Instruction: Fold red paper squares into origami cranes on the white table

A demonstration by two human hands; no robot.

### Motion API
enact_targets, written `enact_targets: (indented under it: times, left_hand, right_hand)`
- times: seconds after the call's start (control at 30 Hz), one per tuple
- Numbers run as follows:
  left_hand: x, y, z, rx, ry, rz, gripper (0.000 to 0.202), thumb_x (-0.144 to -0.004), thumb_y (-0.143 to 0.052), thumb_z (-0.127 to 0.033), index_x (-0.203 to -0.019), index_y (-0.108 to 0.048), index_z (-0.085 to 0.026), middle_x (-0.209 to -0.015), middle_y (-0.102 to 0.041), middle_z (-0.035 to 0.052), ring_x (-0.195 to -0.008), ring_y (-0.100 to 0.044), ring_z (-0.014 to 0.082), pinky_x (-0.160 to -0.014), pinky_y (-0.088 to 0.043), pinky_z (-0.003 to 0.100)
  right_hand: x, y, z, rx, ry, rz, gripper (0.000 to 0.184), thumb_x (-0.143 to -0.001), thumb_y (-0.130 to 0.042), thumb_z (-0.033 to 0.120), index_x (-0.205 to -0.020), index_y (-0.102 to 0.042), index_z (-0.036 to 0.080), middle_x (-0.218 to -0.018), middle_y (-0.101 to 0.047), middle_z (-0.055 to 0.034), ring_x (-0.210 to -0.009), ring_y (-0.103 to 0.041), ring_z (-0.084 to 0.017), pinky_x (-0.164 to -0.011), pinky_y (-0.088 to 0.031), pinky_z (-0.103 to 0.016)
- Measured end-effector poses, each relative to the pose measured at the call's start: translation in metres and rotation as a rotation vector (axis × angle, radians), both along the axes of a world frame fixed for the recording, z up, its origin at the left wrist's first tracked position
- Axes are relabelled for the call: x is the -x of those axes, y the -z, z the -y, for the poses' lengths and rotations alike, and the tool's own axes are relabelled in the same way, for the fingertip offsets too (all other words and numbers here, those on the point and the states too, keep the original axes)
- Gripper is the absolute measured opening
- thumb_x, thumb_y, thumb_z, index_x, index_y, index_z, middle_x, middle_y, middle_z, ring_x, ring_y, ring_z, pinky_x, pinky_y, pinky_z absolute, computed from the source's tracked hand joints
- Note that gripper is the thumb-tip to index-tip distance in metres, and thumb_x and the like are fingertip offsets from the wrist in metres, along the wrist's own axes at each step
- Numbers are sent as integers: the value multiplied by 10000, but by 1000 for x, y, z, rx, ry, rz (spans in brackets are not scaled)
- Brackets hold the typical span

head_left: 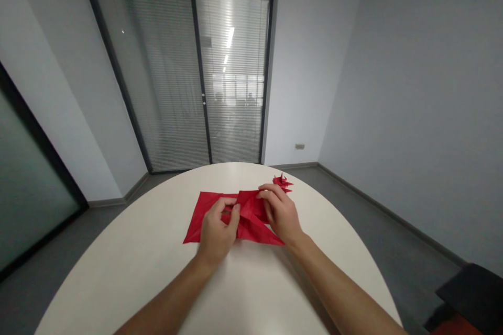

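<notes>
Between my hands is a red sheet of paper [253, 229], creased and partly folded, raised a little off the table at its near edge. My left hand [218, 227] pinches its middle part between thumb and fingers. At the upper right part of the paper, my right hand [281, 212] has its fingers closed on the edge; its thumb is mostly hidden. More flat red paper [200, 214] spreads out to the left, under and beyond my left hand; whether it is a separate sheet I cannot tell. Just past my right hand sit small folded red paper figures [281, 182].
A round white table [129, 267] carries all the paper. Beyond it stands a dark-framed glass door [200, 84] with blinds. Part of a black chair [475, 293] shows at the lower right. A wall socket [299, 146] is low on the back wall.
</notes>
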State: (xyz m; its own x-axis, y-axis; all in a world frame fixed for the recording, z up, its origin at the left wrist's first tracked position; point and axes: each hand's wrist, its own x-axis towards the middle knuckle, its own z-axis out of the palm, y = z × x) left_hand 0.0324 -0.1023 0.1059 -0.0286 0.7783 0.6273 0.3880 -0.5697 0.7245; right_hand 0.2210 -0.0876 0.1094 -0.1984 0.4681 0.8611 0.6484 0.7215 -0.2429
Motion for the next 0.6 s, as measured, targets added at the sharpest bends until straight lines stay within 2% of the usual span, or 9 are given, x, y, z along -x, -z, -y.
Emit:
enact_targets:
  times: [0.1,0.2,0.23,0.4,0.6]
  left_hand:
    - [1,-3,0,-35,-31,-14,134,-928,-562,-317,-911,-641,-210,-917,-714,60,-886,-665,224,-847,-516,363]
    - [1,-6,-1,-70,-34,3,134,-937,-557,-313,-909,-643,-216,-941,-712,58,-920,-660,223,-883,-508,369]
    - [1,-7,-1,-85,-27,14,133,-941,-554,-308,-902,-643,-217,-948,-709,56,-929,-657,219,-892,-506,366]
    - [1,-12,0,-121,14,46,112,-937,-564,-264,-873,-645,-219,-964,-691,43,-947,-646,201,-897,-505,342]
    - [0,-12,2,-119,41,29,110,-935,-569,-261,-866,-645,-220,-981,-687,45,-976,-644,208,-917,-497,350]
  right_hand:
    - [5,-7,4,-20,105,38,253,-895,-514,142,-1016,-720,226,-1047,-627,-104,-919,-585,-247,-805,-486,-415]
    - [14,-13,10,120,97,37,210,-923,-558,220,-1023,-743,225,-819,-630,-63,-791,-592,-222,-766,-476,-400]
    - [17,-14,13,168,63,29,202,-933,-565,242,-1032,-739,224,-822,-649,-59,-787,-607,-216,-770,-479,-395]
    - [28,-14,18,292,-65,-93,238,-908,-652,309,-1131,-681,231,-1097,-705,-87,-999,-650,-245,-881,-507,-405]
    - [33,-9,16,422,-185,-240,217,-892,-668,261,-1105,-689,225,-1001,-720,-66,-882,-669,-202,-806,-542,-347]
